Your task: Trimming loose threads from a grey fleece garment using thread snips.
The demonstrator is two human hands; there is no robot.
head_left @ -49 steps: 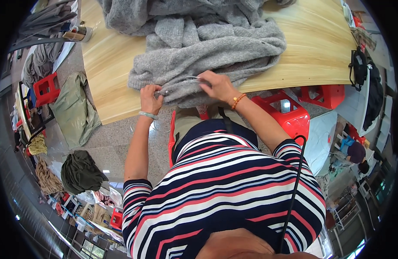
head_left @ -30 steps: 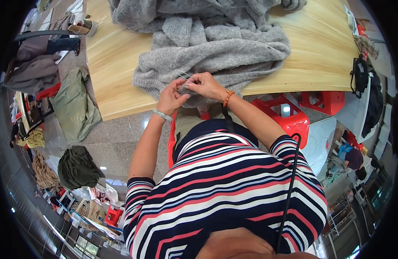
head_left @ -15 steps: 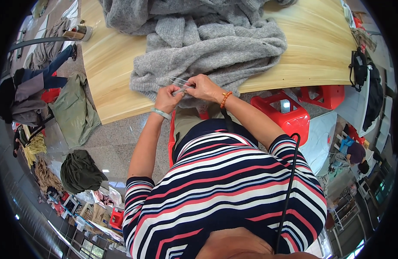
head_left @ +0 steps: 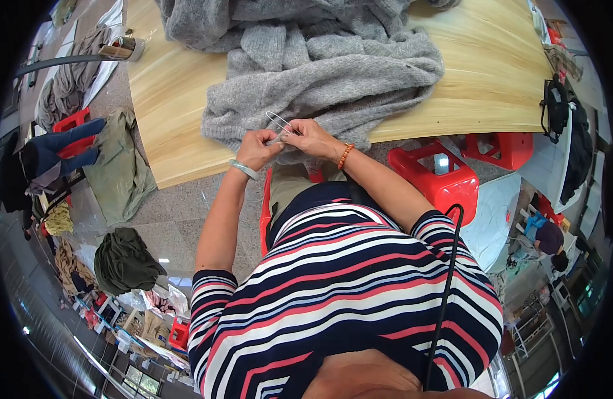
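Observation:
A grey knitted garment (head_left: 319, 80) lies heaped along the table's near edge, its lower part hanging over. My left hand (head_left: 258, 150) pinches a bit of its knit edge between thumb and fingers. Close against it, my right hand (head_left: 313, 139) is closed in a pinch, fingertips almost touching the left ones. From the right fingertips a thin, pale, shiny loop (head_left: 277, 120), like bent wire, sticks out over the knit. Whether it is wire or thread is too fine to tell, and the fingers hide its lower end.
More grey knitwear (head_left: 200, 23) is piled farther back on the wooden table (head_left: 492, 73). A small container (head_left: 130, 48) stands at its far left corner. Red stools (head_left: 446, 176) are at the right, and a dark green cloth heap (head_left: 123, 261) lies left. Another person (head_left: 50, 153) is at far left.
The thin loop has tilted more steeply, its rounded end now pointing up and away. Both hands stay nearly in place. The person at far left has shifted and the legs have moved.

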